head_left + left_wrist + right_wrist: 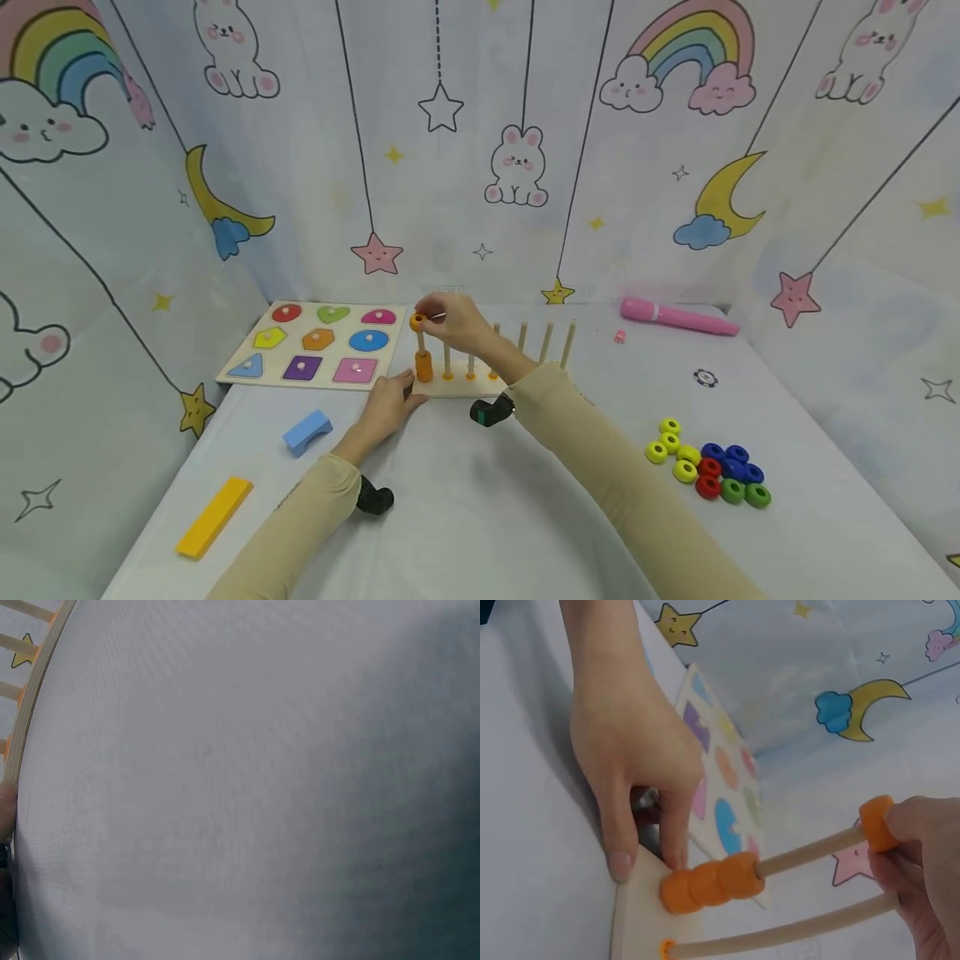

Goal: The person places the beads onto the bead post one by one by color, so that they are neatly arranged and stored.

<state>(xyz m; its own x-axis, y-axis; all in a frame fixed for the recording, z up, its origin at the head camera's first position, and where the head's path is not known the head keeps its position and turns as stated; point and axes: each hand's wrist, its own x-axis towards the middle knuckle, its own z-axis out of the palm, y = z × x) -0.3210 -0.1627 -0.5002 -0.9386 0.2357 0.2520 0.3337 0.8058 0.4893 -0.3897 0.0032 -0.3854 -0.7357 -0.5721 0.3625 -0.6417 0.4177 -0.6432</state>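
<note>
A wooden peg stand (457,388) with a row of upright pegs stands at the back middle of the table. In the head view my right hand (459,323) pinches an orange ring bead between thumb and fingers. The right wrist view shows that bead (877,823) at the top of the leftmost peg (810,853). Lower on the same peg, three orange beads (712,883) are stacked at the base. My left hand (386,407) grips the stand's left end, thumb at the front edge. In the left wrist view only its thumb (7,810) shows at the edge.
A shape puzzle board (341,327) lies left of the stand. Nearer are a blue arched block (306,432) and a yellow plank (215,517). At the right lie yellow, blue, red and green ring beads (708,487), a pink marker (678,317) and a small round token (705,378).
</note>
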